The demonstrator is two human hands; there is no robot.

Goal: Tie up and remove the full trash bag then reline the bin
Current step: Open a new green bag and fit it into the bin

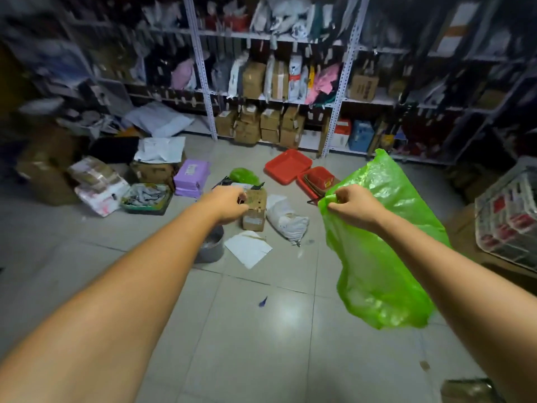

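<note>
My right hand [353, 209] pinches the top edge of an empty bright green plastic bag [377, 242], which hangs in the air at the right, its far corner flapping upward. My left hand [229, 205] is stretched out to the left of the bag, apart from it, fingers curled with nothing in them. A small grey bin [213, 248] stands on the floor, partly hidden under my left forearm. A second green bag [244, 175], bunched up, lies on the floor farther back.
A cardboard box [255, 210], a white sack [287, 219] and a sheet of paper [247, 248] lie on the tiles ahead. Red trays [287, 167] sit behind them. Parcels and a green basket [148, 199] crowd the left; shelving [203, 82] lines the back wall.
</note>
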